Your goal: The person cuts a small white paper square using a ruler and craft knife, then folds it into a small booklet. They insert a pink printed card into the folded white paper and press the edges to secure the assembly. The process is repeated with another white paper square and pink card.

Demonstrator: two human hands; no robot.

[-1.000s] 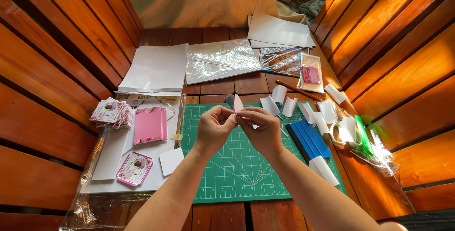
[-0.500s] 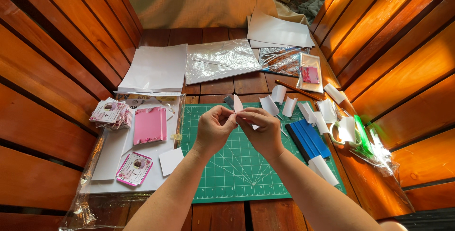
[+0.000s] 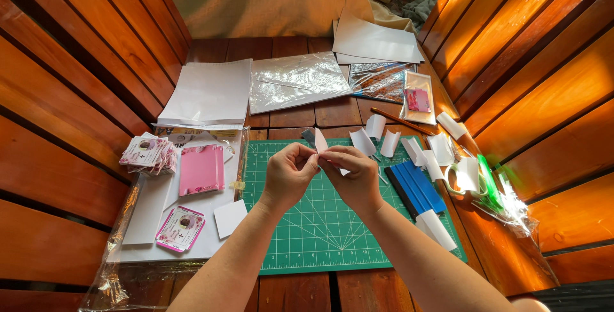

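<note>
slatted wooden table [image 3: 300, 117], green gridded cutting mat [image 3: 320, 229] at centre.
left hand [image 3: 289, 174] and right hand [image 3: 353, 174] meet above the mat, both pinching a small pale pink card piece [image 3: 320, 140]; curled white paper strips [image 3: 384, 139] lie nearby.

Both bare forearms reach forward and angle inward, so the hands meet in front of the chest. The left hand [image 3: 289, 174] and right hand [image 3: 354, 172] touch at the fingertips, fingers curled and pinched together, wrists slightly raised.
</note>
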